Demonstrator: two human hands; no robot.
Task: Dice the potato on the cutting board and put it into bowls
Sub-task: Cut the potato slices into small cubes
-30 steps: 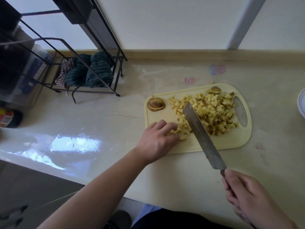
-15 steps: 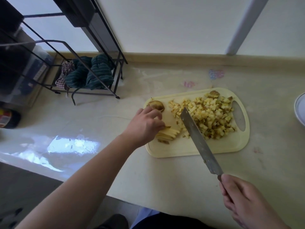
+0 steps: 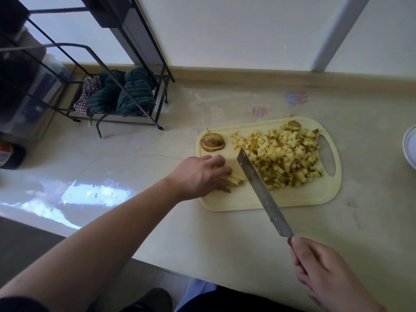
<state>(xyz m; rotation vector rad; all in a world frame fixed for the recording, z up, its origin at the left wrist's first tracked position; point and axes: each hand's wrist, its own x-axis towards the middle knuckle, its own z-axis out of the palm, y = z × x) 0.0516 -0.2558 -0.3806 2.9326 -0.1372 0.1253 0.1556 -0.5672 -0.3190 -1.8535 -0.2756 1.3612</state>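
Observation:
A pale yellow cutting board (image 3: 258,201) lies on the counter. A big heap of diced potato (image 3: 286,156) covers its right half. A potato end with skin (image 3: 212,142) sits at the board's far left corner. My left hand (image 3: 200,174) holds a small bundle of potato strips (image 3: 234,180) down at the board's left edge, fingers curled over them. My right hand (image 3: 324,273) grips the handle of a long knife (image 3: 261,190), whose blade slants over the board just right of the strips, its tip beside the diced heap.
A white bowl (image 3: 409,147) shows at the right frame edge. A black wire rack (image 3: 126,102) with a green striped cloth (image 3: 126,93) stands at the back left. A dark jar (image 3: 10,154) sits at the far left. The counter's front edge runs below the board.
My left hand shifted left along the board and now holds the potato strips. The knife stayed over the board, its blade now right beside the strips.

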